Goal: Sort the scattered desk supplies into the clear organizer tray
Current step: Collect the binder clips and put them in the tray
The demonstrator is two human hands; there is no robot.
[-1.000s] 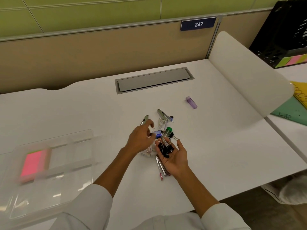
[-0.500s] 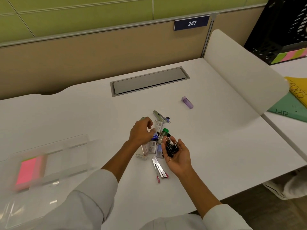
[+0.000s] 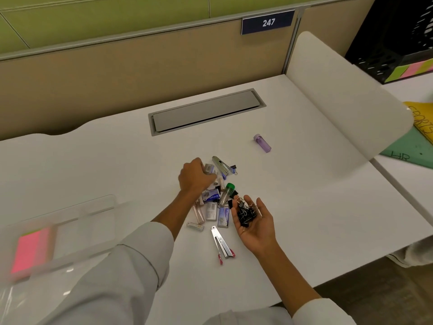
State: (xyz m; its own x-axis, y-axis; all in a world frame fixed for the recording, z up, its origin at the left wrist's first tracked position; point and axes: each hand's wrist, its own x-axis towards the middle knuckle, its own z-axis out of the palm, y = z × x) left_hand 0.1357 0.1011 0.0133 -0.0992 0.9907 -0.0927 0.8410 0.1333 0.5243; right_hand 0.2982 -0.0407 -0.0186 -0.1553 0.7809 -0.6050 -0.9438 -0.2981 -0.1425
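A heap of desk supplies point(image 3: 214, 207) lies mid-desk: small staple boxes, a green-capped clear tube point(image 3: 226, 194), a silver stapler point(image 3: 221, 166) and a silver staple remover point(image 3: 221, 242). My left hand point(image 3: 193, 177) reaches over the heap's far side, its curled fingers pinching a small grey box point(image 3: 208, 168). My right hand point(image 3: 254, 222) is palm up just right of the heap, and a bunch of black binder clips point(image 3: 244, 213) lies in its palm. The clear organizer tray point(image 3: 93, 221) sits at the left, blurred, with a pink sticky-note pad point(image 3: 30, 250) in one compartment.
A purple capped vial point(image 3: 262, 143) lies alone to the far right of the heap. A grey cable hatch point(image 3: 206, 112) is set into the desk near the partition. A white rounded divider point(image 3: 346, 99) bounds the right side, with coloured folders point(image 3: 417, 141) beyond it.
My left hand has moved from the middle of the heap to its far side. My right hand has stayed palm up with the clips and shifted slightly right.
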